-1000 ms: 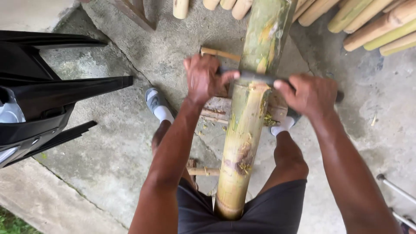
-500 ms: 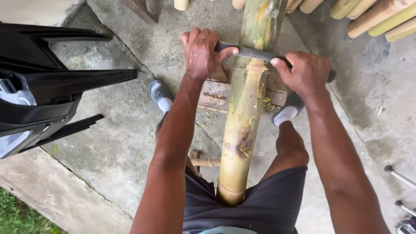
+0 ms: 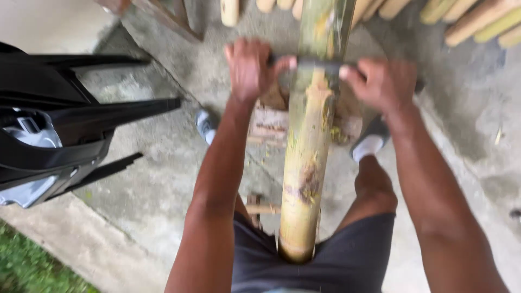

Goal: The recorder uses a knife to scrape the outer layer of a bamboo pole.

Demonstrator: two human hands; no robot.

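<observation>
Where the concrete floor (image 3: 163, 179) filled most of the view, a black plastic chair (image 3: 59, 135) was seen at the left edge, and a strip of grass (image 3: 32, 266) lay at the lower left corner. A long bamboo pole (image 3: 306, 163) was held between the person's thighs, running from the dark shorts (image 3: 347, 255) up and away towards the top of the picture, its skin green above and scraped pale yellow lower down. Cut bamboo pieces (image 3: 477, 24) were laid side by side on the floor at the upper right. A dark blade (image 3: 317, 64) was set crosswise on the pole, near its far part. The left hand (image 3: 251, 68) was closed around one end of the blade, just left of the pole, and the right hand (image 3: 382, 84) was closed around the other end, just right of it. Small wooden blocks (image 3: 268, 122) lay beneath the pole, between two grey and white shoes (image 3: 206, 125)
</observation>
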